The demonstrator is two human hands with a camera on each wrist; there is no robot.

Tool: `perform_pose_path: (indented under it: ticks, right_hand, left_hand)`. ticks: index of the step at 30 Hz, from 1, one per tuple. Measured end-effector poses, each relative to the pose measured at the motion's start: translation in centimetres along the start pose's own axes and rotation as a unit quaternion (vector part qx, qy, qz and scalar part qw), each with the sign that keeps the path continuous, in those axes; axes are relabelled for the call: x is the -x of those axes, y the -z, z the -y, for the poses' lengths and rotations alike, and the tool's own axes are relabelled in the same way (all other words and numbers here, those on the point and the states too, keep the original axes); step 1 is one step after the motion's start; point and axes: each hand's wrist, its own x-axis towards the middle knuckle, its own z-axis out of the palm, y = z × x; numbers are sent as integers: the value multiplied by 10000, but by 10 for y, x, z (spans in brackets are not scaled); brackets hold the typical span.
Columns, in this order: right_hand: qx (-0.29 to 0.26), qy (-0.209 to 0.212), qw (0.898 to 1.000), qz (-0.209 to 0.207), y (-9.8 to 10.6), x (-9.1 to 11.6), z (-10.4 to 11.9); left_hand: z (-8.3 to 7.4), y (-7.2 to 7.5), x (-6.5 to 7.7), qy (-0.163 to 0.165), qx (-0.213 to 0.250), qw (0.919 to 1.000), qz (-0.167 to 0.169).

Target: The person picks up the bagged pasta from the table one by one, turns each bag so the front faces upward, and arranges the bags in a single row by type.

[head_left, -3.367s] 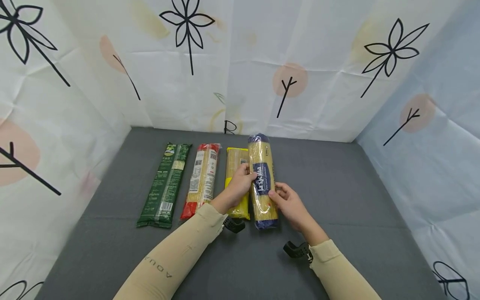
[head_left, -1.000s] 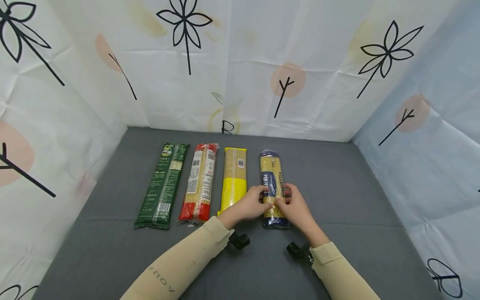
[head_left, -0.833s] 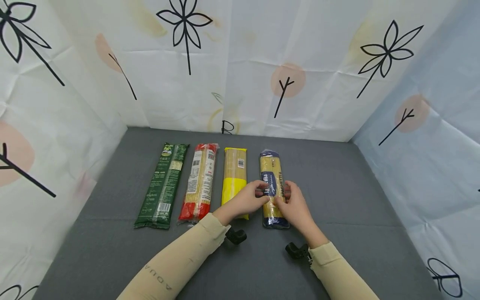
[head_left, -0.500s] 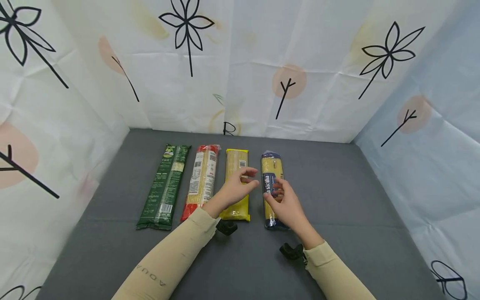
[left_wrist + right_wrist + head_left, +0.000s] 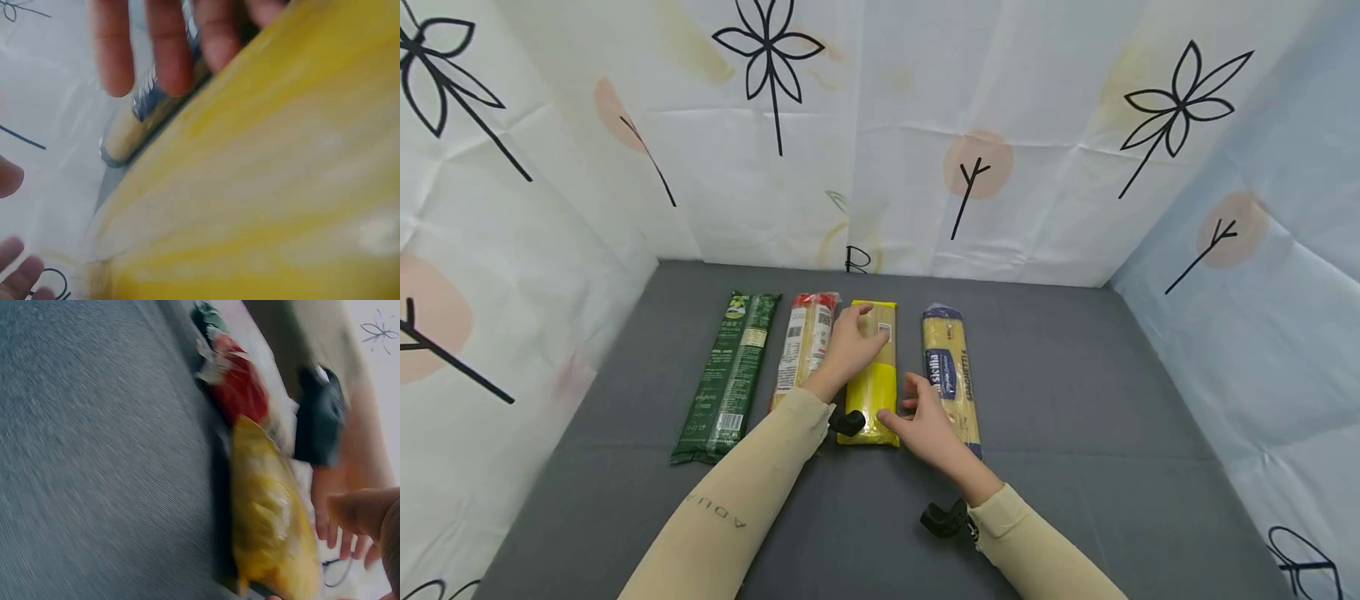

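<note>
Over the upper part of the yellow spaghetti packet (image 5: 872, 387) is my left hand (image 5: 850, 346), fingers spread and loosely bent, gripping nothing. The packet lies flat on the grey cloth and fills much of the left wrist view, blurred. My right hand (image 5: 934, 429) hovers between the yellow packet and the blue-and-gold spaghetti packet (image 5: 953, 367), its thumb overlapping the yellow one's lower right edge. Its fingers are apart and hold nothing; it hides part of the blue-and-gold packet's lower end. In the right wrist view the yellow packet's end (image 5: 265, 512) shows close by.
Left of the yellow packet lies a red-ended spaghetti packet (image 5: 801, 342), partly behind the left forearm. A long green packet (image 5: 726, 379) lies furthest left. Black wrist cameras (image 5: 847, 422) hang under both wrists. White printed cloth walls (image 5: 910, 200) enclose the back and sides.
The blue-and-gold packet was gripped by both hands, set down right of the yellow one and released. Both hands then moved left, the left one up over the yellow packet.
</note>
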Motion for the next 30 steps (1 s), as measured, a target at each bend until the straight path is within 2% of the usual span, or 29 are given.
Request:
perform_pose_path:
  ticks: [3,7,10,13,17,21,26,30]
  right_hand:
    - [114,-77,9999,57,-7,-2,-2]
    - [208,-156,9995,153,-12,-5,-6]
    - [321,-187,9990,240,-13,-5,-6]
    - [448,-157,9985,286,-13,-3,-4]
    - [460,-211,9983,291,-13,1,-2]
    - [520,-334,9975,344,-12,6,-3]
    - [612,-237,9967,472,-12,7,-5]
    - [563,-171,9966,568,-13,7,-4]
  left_hand:
    - [-1,-2,-11,95,-185,9998,-15]
    - [0,-6,-25,306,-285,9988,260]
    - [2,-6,-32,499,-529,9961,503]
    - [2,-6,-35,609,-909,9909,779]
    - [1,-9,-34,535,-1515,9808,1103]
    - [-1,-10,-34,442,-1917,9745,1082]
    - [-1,-6,-39,621,-2038,9733,851]
    - [5,-5,-45,709,-2035,9726,866]
